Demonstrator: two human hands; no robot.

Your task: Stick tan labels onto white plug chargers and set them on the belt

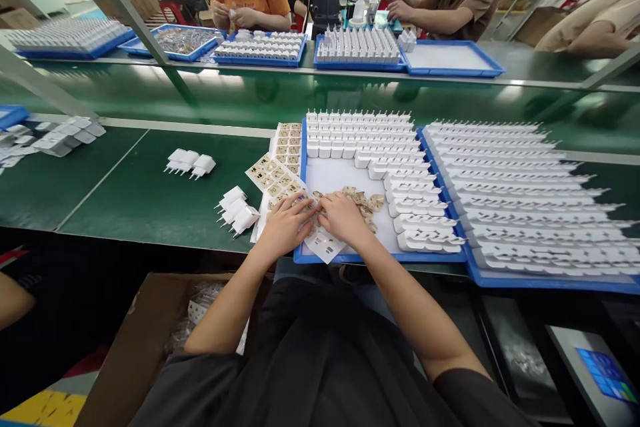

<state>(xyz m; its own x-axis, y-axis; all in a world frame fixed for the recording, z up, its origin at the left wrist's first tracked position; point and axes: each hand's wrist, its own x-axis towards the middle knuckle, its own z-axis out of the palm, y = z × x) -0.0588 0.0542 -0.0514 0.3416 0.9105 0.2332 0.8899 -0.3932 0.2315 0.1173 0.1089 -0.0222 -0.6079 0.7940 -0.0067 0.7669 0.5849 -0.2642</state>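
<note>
My left hand [290, 221] and my right hand [342, 216] meet over the left part of a blue tray [380, 257]. A white sheet with small dark cutouts [326, 247] pokes out beneath them. The left fingers curl down on this sheet. Bent and close together, the right fingertips hide whatever lies in them. Loose beige die-cut pieces [374, 203] lie heaped beside my right hand. More sheets of beige pieces [276, 177] overlap at the tray's left edge. White plug adapters [360, 137] stand in rows along the tray's back and right.
A second blue tray [550, 277] full of plug adapters adjoins on the right. Small groups of adapters lie on the green bench at left [190, 163] and nearer [239, 212]. Below stands a cardboard box [125, 347]. Co-workers sit across, behind a row of trays [260, 63].
</note>
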